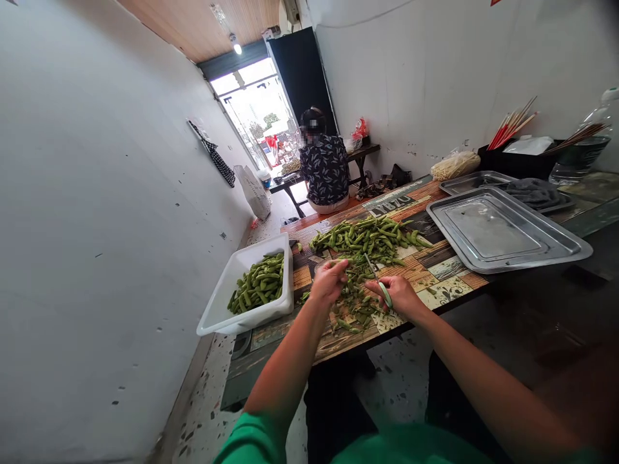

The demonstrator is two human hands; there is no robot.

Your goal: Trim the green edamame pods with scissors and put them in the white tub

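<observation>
My left hand (329,282) is closed in a pinch on a green bean pod (341,261), above the near side of the pod heap. My right hand (400,298) grips scissors (385,294) with pale green handles; their blades point up and away, toward the pods. Beyond both hands lies a loose heap of green pods (370,236) on the patterned table. Between the hands and the table's near edge are scattered trimmings (355,312). To the left, a white plastic tub (217,309) holds many pods (261,281).
On the right, a metal tray (503,235) lies partly over another tray (464,182) bearing a dark cloth (532,191). Behind them are a bag of sticks (454,165), a black box (498,159) and a large bottle (578,158). A person (325,167) sits farther back, facing away.
</observation>
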